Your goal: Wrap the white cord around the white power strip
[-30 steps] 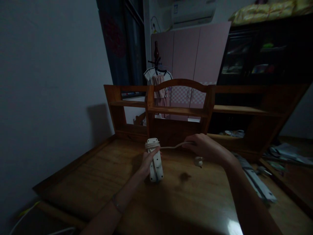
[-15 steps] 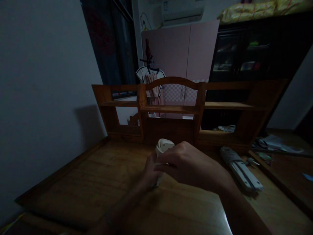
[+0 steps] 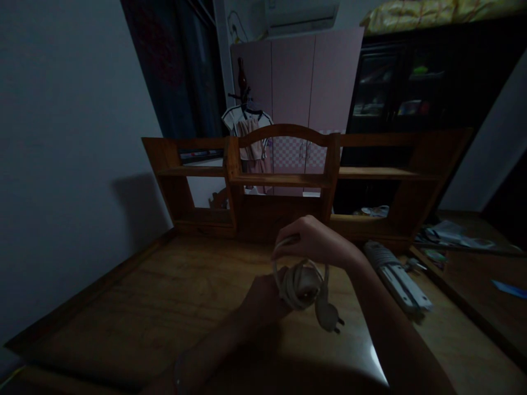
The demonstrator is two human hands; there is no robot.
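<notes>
My left hand (image 3: 263, 299) is closed round a whitish power strip (image 3: 308, 281), seen nearly end-on, with several turns of its cord (image 3: 291, 288) wrapped about it. Most of the strip's body is hidden by the hand and the coils. Above it, my right hand (image 3: 315, 240) pinches a loop of the same cord, wrist bent downward. A two-pin plug (image 3: 328, 315) dangles from the cord at the right of the coils, over the wooden desk (image 3: 197, 285).
Another white power strip (image 3: 401, 282), cord wound at its far end, lies on the desk at right. A wooden shelf unit (image 3: 284, 180) stands along the back edge. Papers (image 3: 448, 233) and a blue item (image 3: 510, 289) lie farther right. A wall (image 3: 74, 192) borders the left.
The power strip has turned its end toward me and moved slightly right, showing the coils and plug. My right hand has risen with a loop of cord. The view has shifted a little.
</notes>
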